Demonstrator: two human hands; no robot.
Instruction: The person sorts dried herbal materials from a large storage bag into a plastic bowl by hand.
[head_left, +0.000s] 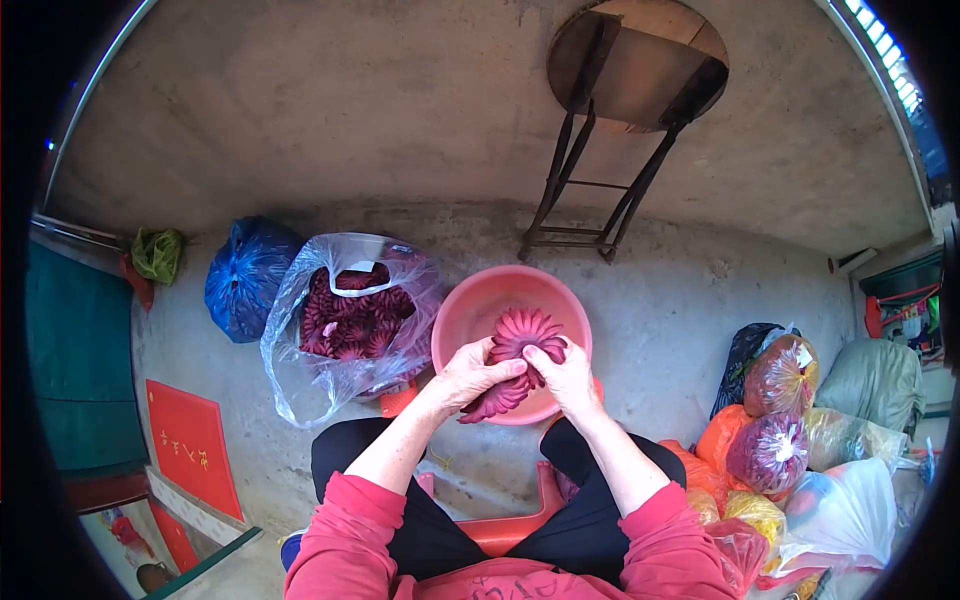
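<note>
Over a pink basin (460, 315), both of my hands hold dark-red, petal-shaped pieces joined in fan-like clusters (525, 335). My left hand (478, 375) grips from the left, its thumb across the middle where two clusters meet. My right hand (568, 378) pinches the right side, its thumb pressed on the upper cluster. The lower cluster hangs to the left under my left hand. To the left of the basin, an open clear plastic bag (290, 345) is full of similar dark-red clusters (355, 320). My hands hide part of the basin's inside.
A blue bag (250, 280) stands left of the clear bag. A folding table (640, 65) leans on the wall ahead. Several filled bags (775, 455) are heaped at the right. A red sheet (193, 447) lies at the left. A red stool (500, 530) is between my legs.
</note>
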